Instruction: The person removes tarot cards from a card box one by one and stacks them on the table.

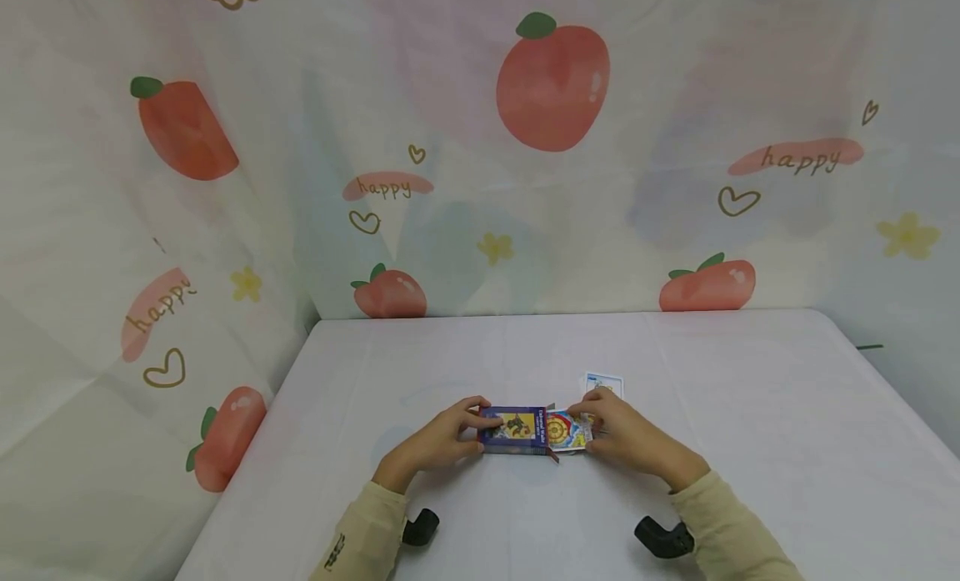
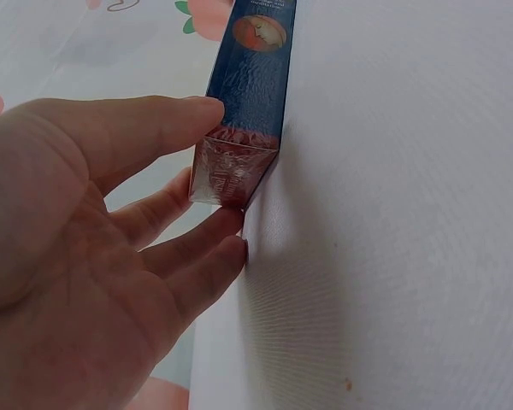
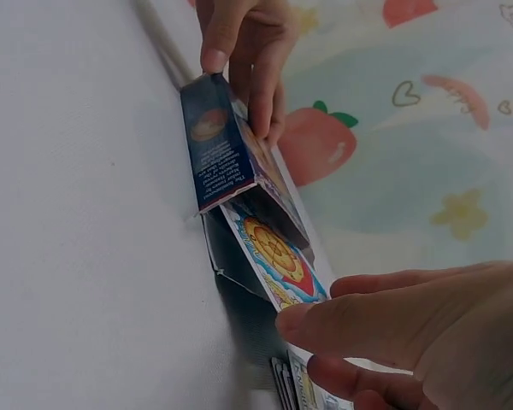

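A dark blue card box point(image 1: 513, 431) lies on the table, its open end toward the right. My left hand point(image 1: 448, 438) grips the box's left end, with the thumb on the near side point(image 2: 252, 77) and the fingers on the top and far edge. From the open end a colourful card point(image 1: 567, 432) with a yellow wheel picture sticks partly out. My right hand point(image 1: 628, 435) pinches this card point(image 3: 274, 252) between thumb and fingers. Behind the right hand lies another card point(image 1: 604, 383) with a pale blue border. In the right wrist view, the box's end flap hangs folded out.
A white cloth covers the table point(image 1: 750, 398). Below the right hand, edges of several cards point(image 3: 284, 380) show, partly hidden by the fingers. Black curved pieces point(image 1: 422, 528) sit beside the wrists. A fruit-printed curtain point(image 1: 450, 147) stands behind and to the left.
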Action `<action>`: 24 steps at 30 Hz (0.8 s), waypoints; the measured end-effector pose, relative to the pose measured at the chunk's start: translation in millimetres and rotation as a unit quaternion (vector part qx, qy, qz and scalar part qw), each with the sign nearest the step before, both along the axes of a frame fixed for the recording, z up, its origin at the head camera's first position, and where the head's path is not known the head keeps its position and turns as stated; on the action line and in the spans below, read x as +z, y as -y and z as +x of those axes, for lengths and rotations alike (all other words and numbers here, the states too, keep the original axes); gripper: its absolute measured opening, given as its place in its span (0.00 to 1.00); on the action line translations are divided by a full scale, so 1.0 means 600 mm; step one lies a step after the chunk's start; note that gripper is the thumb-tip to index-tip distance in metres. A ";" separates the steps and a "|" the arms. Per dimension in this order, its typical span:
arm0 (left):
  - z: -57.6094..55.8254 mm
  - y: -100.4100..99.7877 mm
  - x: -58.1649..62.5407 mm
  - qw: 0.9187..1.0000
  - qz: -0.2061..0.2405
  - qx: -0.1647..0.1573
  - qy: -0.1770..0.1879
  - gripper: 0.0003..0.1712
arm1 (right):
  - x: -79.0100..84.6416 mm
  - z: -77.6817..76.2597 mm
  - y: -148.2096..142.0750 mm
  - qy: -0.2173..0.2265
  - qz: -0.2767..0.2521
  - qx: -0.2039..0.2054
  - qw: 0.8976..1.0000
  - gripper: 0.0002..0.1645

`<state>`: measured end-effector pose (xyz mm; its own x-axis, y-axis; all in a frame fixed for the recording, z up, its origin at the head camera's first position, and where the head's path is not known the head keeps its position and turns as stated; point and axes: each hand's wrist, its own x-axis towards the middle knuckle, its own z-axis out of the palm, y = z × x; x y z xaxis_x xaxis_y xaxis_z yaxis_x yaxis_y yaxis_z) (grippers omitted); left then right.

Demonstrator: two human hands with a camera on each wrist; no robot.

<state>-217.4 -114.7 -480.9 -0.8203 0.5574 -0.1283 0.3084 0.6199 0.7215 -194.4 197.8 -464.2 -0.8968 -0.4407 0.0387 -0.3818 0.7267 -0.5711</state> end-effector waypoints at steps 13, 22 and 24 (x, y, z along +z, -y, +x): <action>0.003 -0.002 0.003 1.000 0.001 0.012 0.009 0.25 | 0.007 -0.006 -0.025 0.049 -0.077 0.022 0.996 0.31; 0.002 -0.002 0.003 1.000 -0.004 0.010 0.009 0.25 | 0.021 -0.018 -0.066 0.076 -0.089 0.024 0.993 0.29; 0.003 -0.002 0.003 1.000 -0.003 0.011 0.009 0.25 | 0.021 -0.020 -0.070 0.073 -0.085 0.020 0.994 0.28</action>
<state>-215.9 -113.6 -478.8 -0.8294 0.5390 -0.1470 0.2815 0.6304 0.7234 -206.6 239.9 -451.3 -0.8804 -0.4740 -0.0138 -0.3122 0.6014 -0.7354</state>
